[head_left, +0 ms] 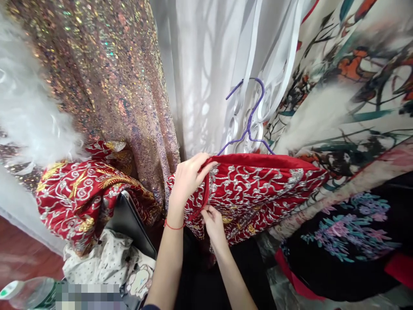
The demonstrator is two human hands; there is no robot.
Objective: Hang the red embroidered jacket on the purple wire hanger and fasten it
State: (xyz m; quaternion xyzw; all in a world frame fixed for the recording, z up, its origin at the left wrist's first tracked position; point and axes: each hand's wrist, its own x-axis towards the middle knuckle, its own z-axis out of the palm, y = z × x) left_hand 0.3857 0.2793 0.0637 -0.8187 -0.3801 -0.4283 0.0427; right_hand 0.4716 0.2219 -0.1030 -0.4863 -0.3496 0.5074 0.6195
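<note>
A red garment [254, 185] with silver and gold embroidery hangs from a purple hanger [249, 125], its plain red edge folded along the top. At the garment's left end, my left hand [190, 176] grips the upper edge, thumb over the front and fingers mostly behind the cloth. A thin red cord circles that wrist. Lower down, my right hand [212, 219] pinches the red border of the same garment with thumb and fingers together. Part of the hanger's lower frame is hidden behind the cloth.
Sequined fabric [122, 86] and white feathers [29, 94] hang at left, above another red embroidered garment [77, 198]. A black case [132, 228], dotted cloth [97, 262] and plastic bottle [32, 292] lie below. Floral fabrics [364, 99] and black embroidered cloth [348, 241] fill the right.
</note>
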